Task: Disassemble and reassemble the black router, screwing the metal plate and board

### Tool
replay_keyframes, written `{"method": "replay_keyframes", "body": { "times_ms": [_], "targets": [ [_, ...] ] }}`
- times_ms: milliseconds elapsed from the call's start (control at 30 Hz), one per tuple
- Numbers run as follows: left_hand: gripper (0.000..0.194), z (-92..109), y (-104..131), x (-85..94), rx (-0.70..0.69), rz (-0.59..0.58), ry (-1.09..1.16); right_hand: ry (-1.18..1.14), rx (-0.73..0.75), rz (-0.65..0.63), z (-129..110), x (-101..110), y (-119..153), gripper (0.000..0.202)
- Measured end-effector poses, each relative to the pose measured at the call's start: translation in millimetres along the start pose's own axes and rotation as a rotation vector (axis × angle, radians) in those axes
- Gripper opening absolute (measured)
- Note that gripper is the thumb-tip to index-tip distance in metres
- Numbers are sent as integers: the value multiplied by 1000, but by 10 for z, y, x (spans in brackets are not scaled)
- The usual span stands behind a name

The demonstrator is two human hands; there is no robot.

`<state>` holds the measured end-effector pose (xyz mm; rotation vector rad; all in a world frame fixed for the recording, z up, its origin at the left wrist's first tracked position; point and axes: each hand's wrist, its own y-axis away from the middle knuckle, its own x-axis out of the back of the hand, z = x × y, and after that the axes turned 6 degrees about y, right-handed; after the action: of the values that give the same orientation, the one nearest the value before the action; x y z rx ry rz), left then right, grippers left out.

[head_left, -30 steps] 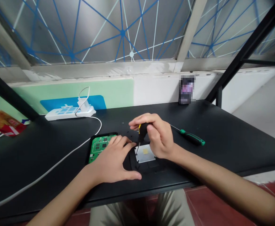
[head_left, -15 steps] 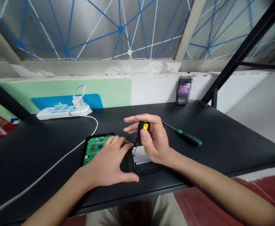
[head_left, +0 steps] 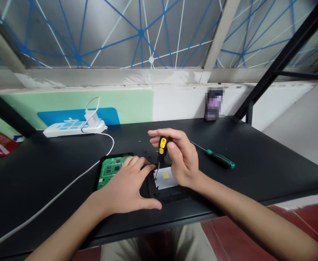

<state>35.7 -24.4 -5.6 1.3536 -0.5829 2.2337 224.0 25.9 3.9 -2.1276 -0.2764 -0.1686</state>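
Yellow driver (head_left: 162,145) has turned in my right hand (head_left: 185,159) since last frame. Left hand (head_left: 124,186) spread wide beside the plate (head_left: 163,183), partly over the board (head_left: 111,169). Right grip holds the driver, tip at the plate's left edge. Beyond: green driver (head_left: 221,159) on the counter (head_left: 264,159), then power strip (head_left: 63,130).

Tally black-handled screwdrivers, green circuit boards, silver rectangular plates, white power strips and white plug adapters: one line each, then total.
Black-and-yellow screwdriver and black-and-green screwdriver: 2
Green circuit board: 1
Silver rectangular plate: 1
White power strip: 1
White plug adapter: 1
Total: 6
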Motion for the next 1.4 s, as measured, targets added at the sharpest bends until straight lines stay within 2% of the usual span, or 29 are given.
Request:
{"method": "replay_keyframes", "body": {
  "times_ms": [133,233,467,700,900,1000,1133,1267,1400],
  "targets": [
    [84,-9,3,-8,4,-19,4,75,79,60,42,-4,-24,30],
    [85,-22,9,-15,1,-2,8,112,56,99,43,0,-32,30],
    [84,-18,9,-4,-8,13,18,-41,-12,3,-21,10,1,31],
    [86,-14,10,-3,-4,-5,3,69,-30,147,21,-18,-18,23],
    [86,2,7,9,1,1,5,-59,-49,51,-35,29,-1,30],
    [85,0,6,12,1,-14,5,-27,-6,75,-20,18,-20,23],
    [85,-17,10,2,-4,-13,7,68,17,139,1,-2,-34,24],
    [85,-24,12,-6,-18,22,18,-24,-61,78,-31,16,-1,29],
    [83,-19,8,0,-22,1,8,-71,-50,46,-29,34,11,28]
  ]
}}
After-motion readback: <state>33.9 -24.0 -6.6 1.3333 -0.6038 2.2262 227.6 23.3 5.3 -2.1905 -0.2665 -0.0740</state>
